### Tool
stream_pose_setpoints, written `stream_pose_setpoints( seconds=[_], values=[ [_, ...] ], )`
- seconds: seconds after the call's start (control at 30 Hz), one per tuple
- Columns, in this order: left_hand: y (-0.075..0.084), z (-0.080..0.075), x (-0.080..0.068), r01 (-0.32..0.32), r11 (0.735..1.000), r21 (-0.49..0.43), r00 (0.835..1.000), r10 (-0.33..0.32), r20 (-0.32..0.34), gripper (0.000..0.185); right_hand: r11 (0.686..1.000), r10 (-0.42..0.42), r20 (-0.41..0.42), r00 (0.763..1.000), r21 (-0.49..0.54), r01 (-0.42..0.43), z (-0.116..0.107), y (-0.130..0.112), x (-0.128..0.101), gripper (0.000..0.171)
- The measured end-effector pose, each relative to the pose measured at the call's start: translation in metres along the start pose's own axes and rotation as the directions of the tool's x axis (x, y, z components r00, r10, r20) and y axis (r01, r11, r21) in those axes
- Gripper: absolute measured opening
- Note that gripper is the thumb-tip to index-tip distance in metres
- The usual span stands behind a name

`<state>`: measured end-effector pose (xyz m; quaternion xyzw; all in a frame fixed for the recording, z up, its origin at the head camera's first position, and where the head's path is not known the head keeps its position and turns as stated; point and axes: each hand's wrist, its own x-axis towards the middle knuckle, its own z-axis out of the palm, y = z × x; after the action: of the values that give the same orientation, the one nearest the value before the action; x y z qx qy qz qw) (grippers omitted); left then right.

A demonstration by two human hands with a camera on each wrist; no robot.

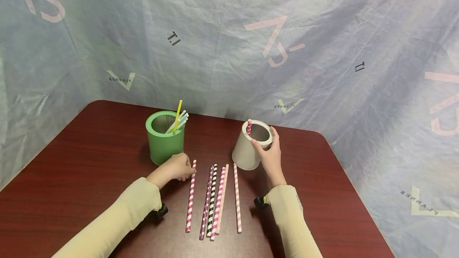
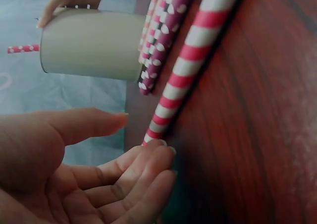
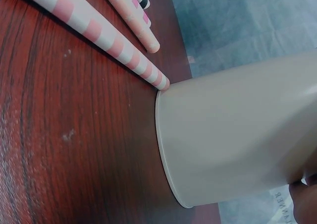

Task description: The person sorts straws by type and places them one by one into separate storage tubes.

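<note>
Beside the green bucket [image 1: 165, 146], my left hand [image 1: 180, 166] is at the far end of a magenta-and-white striped paper straw [image 1: 191, 202] lying on the table. In the left wrist view its fingertips [image 2: 168, 152] are right at the straw's end, while the thumb [image 2: 96, 125] stands apart from them. My right hand [image 1: 271, 156] grips a cream bucket [image 1: 245, 154] near its top, thumb at the near rim and fingers at the right side. One red dotted straw [image 1: 249, 127] stands inside this bucket, its lower part hidden.
Between the hands lie several patterned straws, among them a purple dotted one [image 1: 205, 210], a black-and-white one [image 1: 212, 202] and a pale pink striped one [image 1: 237, 200]. The green bucket holds a yellow straw [image 1: 178, 110] and several pale ones. A grey cloth [image 1: 215, 59] hangs behind the table.
</note>
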<state>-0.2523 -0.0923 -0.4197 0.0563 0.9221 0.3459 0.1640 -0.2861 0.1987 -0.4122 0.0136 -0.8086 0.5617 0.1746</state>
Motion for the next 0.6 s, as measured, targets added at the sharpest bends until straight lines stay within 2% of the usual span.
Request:
stream_pose_setpoints(
  seconds=[0.17, 0.37, 0.6],
  values=[
    [-0.002, 0.002, 0.006, 0.016, 1.000, 0.026, 1.000, -0.017, 0.007, 0.030, 1.000, -0.005, -0.006, 1.000, -0.006, 0.005, 0.001, 0.000, 0.000, 0.082],
    [0.004, 0.005, 0.010, 0.019, 0.997, 0.079, 1.000, -0.020, 0.015, 0.030, 1.000, -0.001, -0.005, 1.000, -0.010, 0.001, 0.000, -0.001, -0.001, 0.082],
    [0.010, 0.011, 0.011, 0.049, 0.996, 0.074, 0.999, -0.049, 0.002, 0.030, 1.000, 0.000, 0.002, 1.000, 0.001, 0.000, 0.000, -0.001, -0.001, 0.082]
  ],
)
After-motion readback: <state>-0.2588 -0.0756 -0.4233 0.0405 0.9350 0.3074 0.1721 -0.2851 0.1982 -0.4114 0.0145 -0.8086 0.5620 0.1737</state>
